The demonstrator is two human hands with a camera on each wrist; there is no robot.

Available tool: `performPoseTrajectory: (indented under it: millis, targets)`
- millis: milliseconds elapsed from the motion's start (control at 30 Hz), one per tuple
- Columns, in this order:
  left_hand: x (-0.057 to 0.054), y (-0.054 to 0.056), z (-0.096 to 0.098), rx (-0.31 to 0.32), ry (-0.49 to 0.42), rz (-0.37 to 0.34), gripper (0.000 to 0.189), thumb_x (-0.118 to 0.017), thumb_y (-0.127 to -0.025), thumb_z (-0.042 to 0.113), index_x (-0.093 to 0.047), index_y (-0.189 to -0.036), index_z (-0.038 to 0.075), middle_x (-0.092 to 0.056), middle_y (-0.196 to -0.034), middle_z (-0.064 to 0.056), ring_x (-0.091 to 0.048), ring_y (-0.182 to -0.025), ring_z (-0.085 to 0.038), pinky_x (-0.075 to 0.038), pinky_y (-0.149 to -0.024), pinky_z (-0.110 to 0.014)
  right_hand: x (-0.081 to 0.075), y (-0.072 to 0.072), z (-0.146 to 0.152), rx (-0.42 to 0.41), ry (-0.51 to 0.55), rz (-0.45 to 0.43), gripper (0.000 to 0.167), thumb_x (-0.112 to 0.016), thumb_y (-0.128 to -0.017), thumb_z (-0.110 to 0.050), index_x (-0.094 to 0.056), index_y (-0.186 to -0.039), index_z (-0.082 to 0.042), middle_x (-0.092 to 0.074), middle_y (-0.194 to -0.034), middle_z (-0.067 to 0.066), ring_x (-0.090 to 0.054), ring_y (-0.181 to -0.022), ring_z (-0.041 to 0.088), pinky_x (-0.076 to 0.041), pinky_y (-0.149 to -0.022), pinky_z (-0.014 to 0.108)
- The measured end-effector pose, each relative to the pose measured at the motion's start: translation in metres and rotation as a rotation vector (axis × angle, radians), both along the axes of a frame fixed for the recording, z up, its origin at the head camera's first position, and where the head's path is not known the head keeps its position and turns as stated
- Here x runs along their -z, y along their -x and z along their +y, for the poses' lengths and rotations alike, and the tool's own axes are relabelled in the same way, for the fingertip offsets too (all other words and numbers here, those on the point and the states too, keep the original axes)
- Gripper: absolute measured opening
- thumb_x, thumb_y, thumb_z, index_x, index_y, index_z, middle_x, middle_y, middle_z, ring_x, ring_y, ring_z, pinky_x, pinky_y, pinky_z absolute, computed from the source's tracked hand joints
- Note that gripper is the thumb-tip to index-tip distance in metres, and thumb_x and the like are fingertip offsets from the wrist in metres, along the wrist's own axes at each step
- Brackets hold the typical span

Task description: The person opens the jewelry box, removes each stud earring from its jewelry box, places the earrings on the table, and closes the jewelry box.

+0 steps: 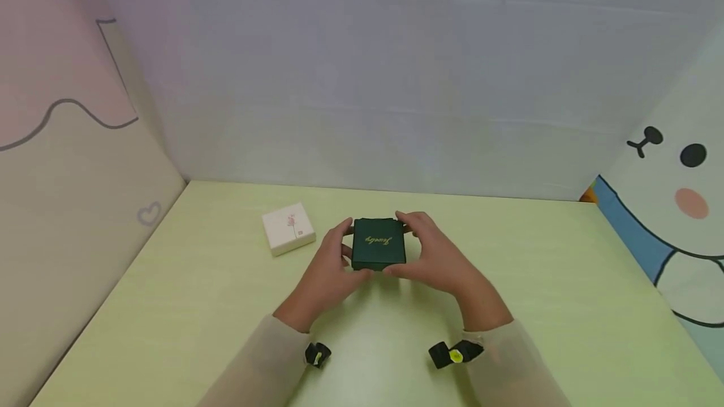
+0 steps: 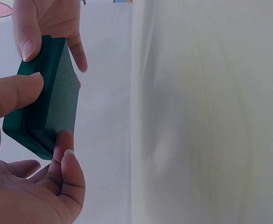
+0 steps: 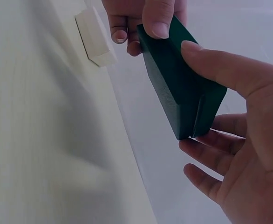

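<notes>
Between both hands is a dark green jewelry box (image 1: 378, 244) with gold script on its lid, which reads upside down in the head view. My left hand (image 1: 334, 267) grips its left side, thumb on the near face and fingers along the side and underneath. On the right side my right hand (image 1: 434, 259) holds it the same way, with its thumb near the other thumb. Both wrist views show the green box (image 2: 57, 88) raised off the table, its lid seam visible. In the right wrist view the fingertips touch the lower corner of the box (image 3: 183, 84).
A small white box (image 1: 289, 229) with a pink flower print lies on the pale yellow-green table (image 1: 226, 306), left of the hands. White fabric (image 1: 384, 80) hangs behind the table. Printed cartoon panels (image 1: 679, 206) stand at both sides.
</notes>
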State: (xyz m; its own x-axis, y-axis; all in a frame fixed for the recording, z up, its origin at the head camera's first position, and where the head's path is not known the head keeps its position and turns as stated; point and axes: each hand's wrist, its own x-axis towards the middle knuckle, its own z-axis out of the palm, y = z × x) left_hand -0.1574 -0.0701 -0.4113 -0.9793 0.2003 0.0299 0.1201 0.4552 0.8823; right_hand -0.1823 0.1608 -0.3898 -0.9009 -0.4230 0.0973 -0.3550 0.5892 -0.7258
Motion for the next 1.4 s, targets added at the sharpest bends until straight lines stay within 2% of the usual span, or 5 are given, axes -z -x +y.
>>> performPoseTrajectory:
  millis: [600, 833, 1167, 1300, 1400]
  targets:
    - [0.01, -0.015, -0.004, -0.036, -0.073, 0.093, 0.092, -0.085, -0.086, 0.018, -0.031, -0.16, 0.011, -0.043, -0.15, -0.002, -0.051, -0.096, -0.017, -0.046, -0.08, -0.034, -0.007, -0.011, -0.005, -0.037, 0.008, 0.024, 0.095, -0.093, -0.077, -0.03, -0.044, -0.154, -0.005, -0.043, -0.145, 0.008, -0.051, -0.128, 0.031, -0.047, -0.104, 0.055]
    - [0.013, -0.017, -0.005, -0.03, -0.094, 0.136, 0.089, -0.086, -0.085, 0.013, -0.035, -0.158, 0.008, -0.045, -0.149, -0.005, -0.052, -0.095, -0.017, -0.046, -0.081, -0.034, -0.004, -0.012, -0.003, -0.089, 0.038, 0.077, 0.087, -0.093, -0.077, -0.025, -0.048, -0.15, -0.008, -0.047, -0.147, 0.006, -0.053, -0.125, 0.024, -0.048, -0.101, 0.053]
    - [0.012, -0.022, -0.004, -0.02, -0.118, 0.171, 0.086, -0.086, -0.084, 0.008, -0.038, -0.155, 0.006, -0.047, -0.148, -0.005, -0.052, -0.096, -0.018, -0.046, -0.084, -0.042, -0.002, -0.016, 0.0, -0.089, 0.028, 0.109, 0.088, -0.093, -0.077, -0.031, -0.049, -0.15, -0.01, -0.05, -0.143, 0.003, -0.053, -0.124, 0.021, -0.048, -0.1, 0.052]
    - [0.013, -0.023, -0.004, -0.009, -0.154, 0.147, 0.087, -0.085, -0.084, 0.008, -0.037, -0.156, 0.006, -0.046, -0.149, -0.005, -0.052, -0.097, -0.019, -0.046, -0.084, -0.04, -0.006, -0.018, 0.0, -0.087, 0.029, 0.116, 0.088, -0.094, -0.076, -0.03, -0.05, -0.149, -0.009, -0.05, -0.141, 0.002, -0.054, -0.126, 0.02, -0.047, -0.103, 0.052]
    - [0.014, -0.021, -0.005, 0.005, -0.235, 0.074, 0.09, -0.084, -0.084, 0.005, -0.034, -0.158, 0.007, -0.046, -0.15, -0.004, -0.055, -0.097, -0.02, -0.047, -0.085, -0.04, -0.01, -0.02, 0.001, -0.083, 0.016, 0.117, 0.088, -0.094, -0.076, -0.033, -0.051, -0.149, -0.01, -0.05, -0.142, 0.002, -0.054, -0.127, 0.021, -0.046, -0.105, 0.051]
